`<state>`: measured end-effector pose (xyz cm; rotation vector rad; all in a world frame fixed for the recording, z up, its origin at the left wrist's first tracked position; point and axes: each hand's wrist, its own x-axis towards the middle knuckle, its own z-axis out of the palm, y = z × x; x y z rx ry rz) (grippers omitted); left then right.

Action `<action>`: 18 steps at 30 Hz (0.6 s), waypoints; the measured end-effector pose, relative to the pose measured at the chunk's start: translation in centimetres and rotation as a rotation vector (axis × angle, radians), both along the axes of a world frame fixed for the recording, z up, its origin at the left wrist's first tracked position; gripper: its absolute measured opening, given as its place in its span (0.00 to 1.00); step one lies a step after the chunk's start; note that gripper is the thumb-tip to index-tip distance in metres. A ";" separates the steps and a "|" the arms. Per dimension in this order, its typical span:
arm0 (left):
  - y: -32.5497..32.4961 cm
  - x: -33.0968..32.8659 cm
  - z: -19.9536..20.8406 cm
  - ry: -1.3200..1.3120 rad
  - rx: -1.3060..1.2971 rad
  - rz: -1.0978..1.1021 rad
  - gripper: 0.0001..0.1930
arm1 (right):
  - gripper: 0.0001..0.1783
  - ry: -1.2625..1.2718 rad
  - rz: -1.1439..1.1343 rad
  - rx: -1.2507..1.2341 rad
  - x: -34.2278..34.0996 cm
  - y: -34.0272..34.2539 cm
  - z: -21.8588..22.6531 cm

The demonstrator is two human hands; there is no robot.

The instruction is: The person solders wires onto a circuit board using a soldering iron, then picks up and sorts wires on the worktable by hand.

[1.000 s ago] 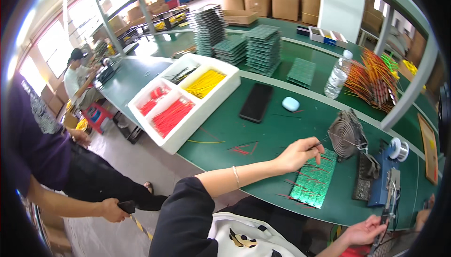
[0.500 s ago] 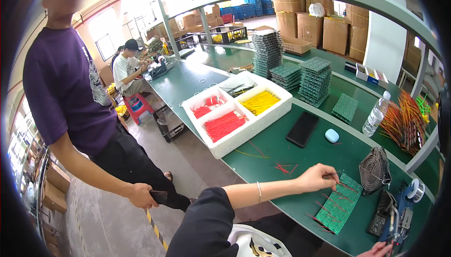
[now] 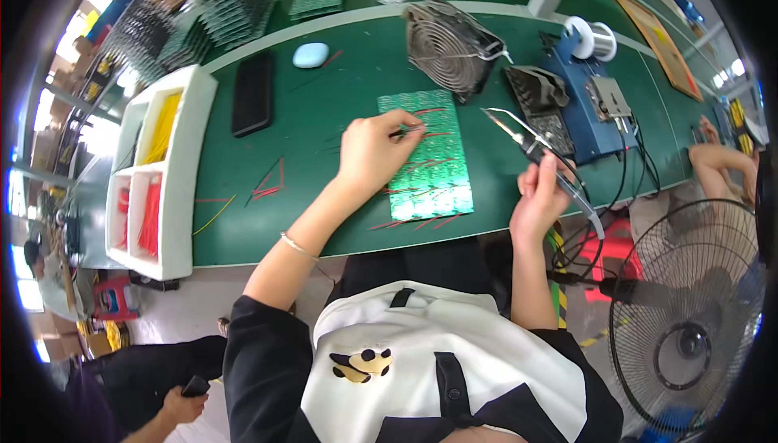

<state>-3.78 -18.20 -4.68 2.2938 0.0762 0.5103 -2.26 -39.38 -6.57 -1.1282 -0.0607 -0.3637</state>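
Observation:
A green circuit board panel (image 3: 438, 179) with rows of thin red wires lies in front of me on the table. My left hand (image 3: 370, 149) is over its upper left part, fingers pinched on a thin dark piece (image 3: 403, 132) whose kind I cannot make out. To the right of the panel, my right hand (image 3: 541, 196) grips a soldering iron (image 3: 531, 147). A thin feed tube runs along the iron, and its tip points up and left, apart from the panel. Loose red wires (image 3: 266, 192) and a yellow wire (image 3: 215, 214) lie left of my left hand.
Beyond the panel stands a small fan (image 3: 454, 50). A blue soldering machine (image 3: 579, 94) carries a solder spool (image 3: 596, 38). Leftward are a phone (image 3: 253, 93), a pale blue case (image 3: 311, 55) and a white foam box (image 3: 180, 192) of wires. A floor fan (image 3: 689, 321) stands right; people are nearby.
My view has swung to the right and down over the panel. The soldering iron, at the lower edge before, is now raised beside the panel in my right hand. My left hand stays by the panel.

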 end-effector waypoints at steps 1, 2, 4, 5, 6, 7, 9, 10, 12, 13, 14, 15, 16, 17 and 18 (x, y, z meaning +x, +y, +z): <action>-0.4 0.2 1.1 0.106 0.060 -0.015 0.06 | 0.06 0.005 0.012 -0.030 -0.1 -0.6 0.2; -0.9 0.5 1.0 0.081 0.047 -0.041 0.06 | 0.06 0.015 -0.020 -0.063 -0.2 -0.9 0.4; -1.5 0.7 0.7 0.058 0.050 -0.063 0.05 | 0.07 0.017 -0.039 -0.098 -0.5 -1.3 0.2; -1.9 0.6 0.5 0.065 0.044 -0.070 0.05 | 0.07 0.023 -0.030 -0.092 -0.6 -1.5 0.0; -2.2 0.2 0.5 0.068 0.045 -0.078 0.05 | 0.07 0.039 -0.027 -0.078 -0.7 -1.5 0.1; -2.5 -0.1 0.3 0.071 0.047 -0.081 0.06 | 0.07 0.054 -0.020 -0.064 -0.8 -1.3 0.1; -3.1 -0.6 -0.3 0.055 0.054 -0.077 0.06 | 0.07 0.065 0.005 -0.074 -1.1 -1.3 0.1; -3.3 -0.7 -0.6 -0.023 0.071 -0.093 0.06 | 0.07 0.072 0.029 -0.081 -1.3 -1.3 0.1; -3.5 -0.5 -0.9 -0.135 0.085 -0.147 0.06 | 0.06 0.075 0.028 -0.060 -1.2 -1.4 0.1; -3.4 -0.4 -1.1 -0.132 0.083 -0.149 0.06 | 0.07 0.072 0.030 -0.031 -1.1 -1.3 0.0; -3.3 -0.2 -1.4 -0.177 0.167 -0.157 0.05 | 0.06 0.077 0.025 -0.070 -1.2 -1.1 0.0; -3.2 -0.2 -1.6 -0.223 0.250 -0.164 0.04 | 0.06 0.080 0.024 -0.072 -1.3 -1.1 -0.2; -3.1 0.0 -1.8 -0.222 0.248 -0.165 0.04 | 0.06 0.076 0.024 -0.078 -1.2 -1.0 -0.3; -3.1 0.1 -1.9 -0.251 0.281 -0.168 0.04 | 0.06 0.071 0.025 -0.084 -1.2 -1.0 -0.4; -3.1 0.1 -1.9 -0.280 0.315 -0.169 0.04 | 0.06 0.072 0.025 -0.086 -1.2 -1.0 -0.3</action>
